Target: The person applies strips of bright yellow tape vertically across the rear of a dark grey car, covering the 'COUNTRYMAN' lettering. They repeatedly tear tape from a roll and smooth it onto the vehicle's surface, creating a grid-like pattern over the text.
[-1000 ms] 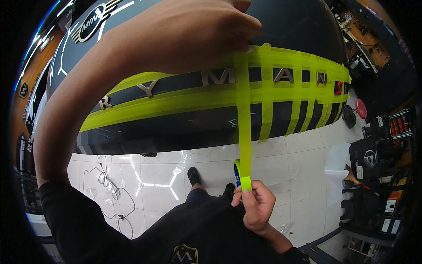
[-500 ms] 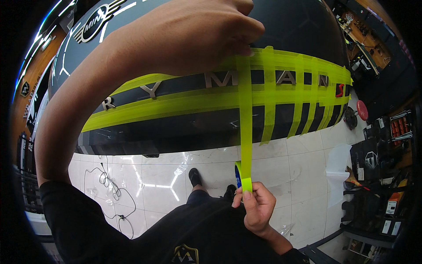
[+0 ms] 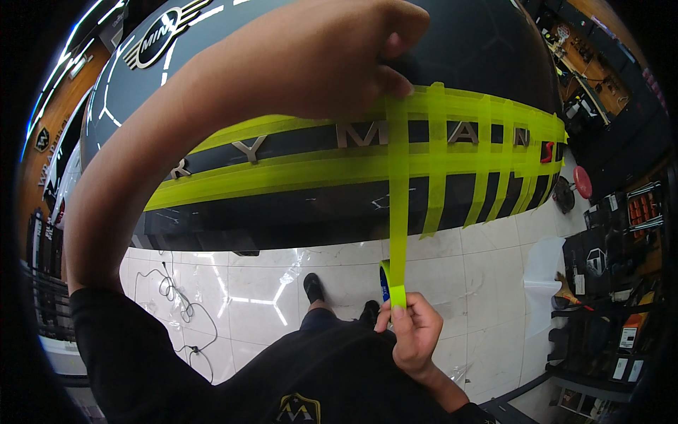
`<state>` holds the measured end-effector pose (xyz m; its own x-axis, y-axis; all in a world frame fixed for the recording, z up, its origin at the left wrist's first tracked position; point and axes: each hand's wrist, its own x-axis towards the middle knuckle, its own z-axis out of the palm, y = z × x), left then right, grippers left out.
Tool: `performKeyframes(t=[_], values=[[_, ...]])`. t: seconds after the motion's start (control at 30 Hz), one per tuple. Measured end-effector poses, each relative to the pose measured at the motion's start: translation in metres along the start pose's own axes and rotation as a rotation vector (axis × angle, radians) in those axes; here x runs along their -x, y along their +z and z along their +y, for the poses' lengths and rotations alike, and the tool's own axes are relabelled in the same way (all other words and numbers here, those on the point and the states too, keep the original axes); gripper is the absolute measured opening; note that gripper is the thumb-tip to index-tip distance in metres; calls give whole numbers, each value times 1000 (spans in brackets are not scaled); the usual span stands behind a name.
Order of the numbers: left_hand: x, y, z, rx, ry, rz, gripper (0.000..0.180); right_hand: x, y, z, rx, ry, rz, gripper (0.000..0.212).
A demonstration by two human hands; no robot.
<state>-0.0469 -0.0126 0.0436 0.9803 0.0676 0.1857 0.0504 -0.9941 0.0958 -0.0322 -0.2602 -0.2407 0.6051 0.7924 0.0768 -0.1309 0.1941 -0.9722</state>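
A strip of yellow-green masking tape (image 3: 399,205) hangs taut down the dark grey car panel (image 3: 318,205), just right of a chrome letter (image 3: 361,134). At its upper end my left hand (image 3: 353,67) has its fingers curled and the thumb at the tape against the panel; part of its grip is hidden. Below the panel's lower edge, my right hand (image 3: 413,328) pinches the tape beside its roll (image 3: 385,281), the roll hanging at the fingertips. Long tape bands run above and below the row of letters, crossed by several short vertical strips (image 3: 436,205) on the right.
A winged badge (image 3: 157,39) sits higher on the panel at left. A cable (image 3: 169,288) lies loosely on the pale tiled floor (image 3: 487,275). To the right stand a red stool (image 3: 582,182), white sheeting (image 3: 542,279) and black cases (image 3: 592,258) with tools.
The view has shifted slightly, so the panel and letters appear a little lower and further right. Both hands keep their places on the tape, which stays stretched between them.
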Motion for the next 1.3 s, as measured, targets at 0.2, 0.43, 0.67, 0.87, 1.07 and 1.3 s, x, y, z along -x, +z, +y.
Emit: performKeyframes(t=[0.2,0.43,0.67,0.87,1.07,1.3], values=[[-14,29,-2,3,-242,79,10,-3,-4,7,-78,8,-14,21],[20,48,-29,-175,165,254,29,-9,-6,10,-120,15,-21,22],[59,73,-24,-542,211,77,74,-9,-8,11,-117,-5,-54,22],[67,88,-14,-509,170,2,80,-4,-6,7,-139,-5,-26,22],[79,104,-5,-516,227,-83,89,5,-5,-6,-107,17,-48,25],[80,111,-6,-416,203,-65,94,14,-3,-24,-129,30,-68,25]])
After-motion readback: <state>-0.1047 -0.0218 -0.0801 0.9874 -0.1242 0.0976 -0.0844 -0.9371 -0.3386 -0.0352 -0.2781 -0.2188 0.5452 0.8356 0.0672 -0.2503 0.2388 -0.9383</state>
